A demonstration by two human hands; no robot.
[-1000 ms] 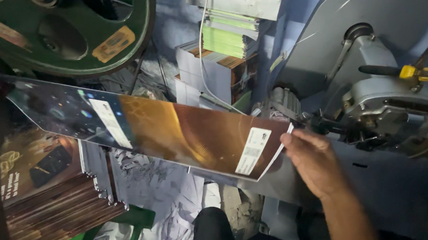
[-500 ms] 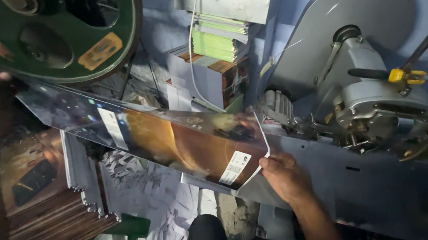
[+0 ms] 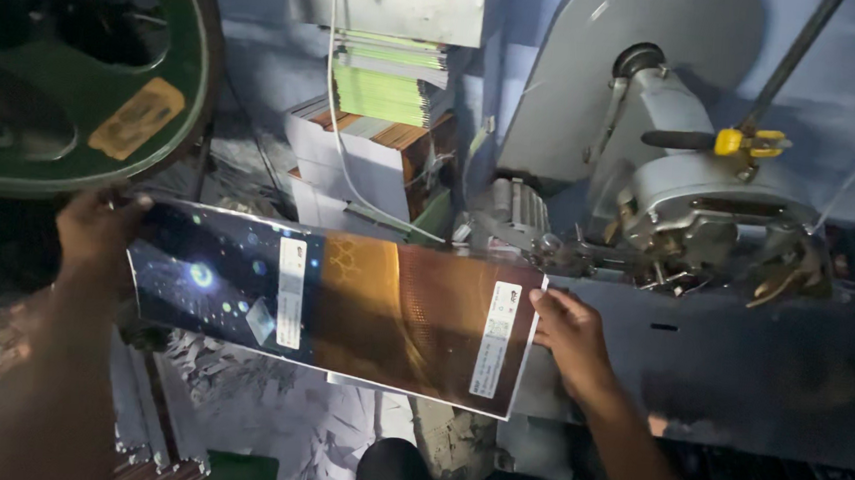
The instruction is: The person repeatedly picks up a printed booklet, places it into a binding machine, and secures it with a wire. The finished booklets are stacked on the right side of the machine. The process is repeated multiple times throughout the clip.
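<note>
A long glossy printed sheet [image 3: 363,306], dark blue at its left and orange-brown at its right with two white label strips, is held flat across the middle of the view. My left hand [image 3: 97,232] grips its left end, just below the big green wheel [image 3: 79,65]. My right hand [image 3: 566,335] holds its right edge, close to the grey machine [image 3: 710,220]. The sheet hangs above paper scraps on the floor.
Stacks of printed card and green paper [image 3: 386,117] stand behind the sheet. A yellow-tipped lever [image 3: 745,142] sticks out of the grey machine on the right. Paper trimmings [image 3: 264,429] lie below. A stack of sheets [image 3: 153,441] sits at lower left.
The view has swung so the green wheel sits farther left. The sheet now lies flatter and lower, with my left hand plainly gripping its left end; my right hand still holds the right edge.
</note>
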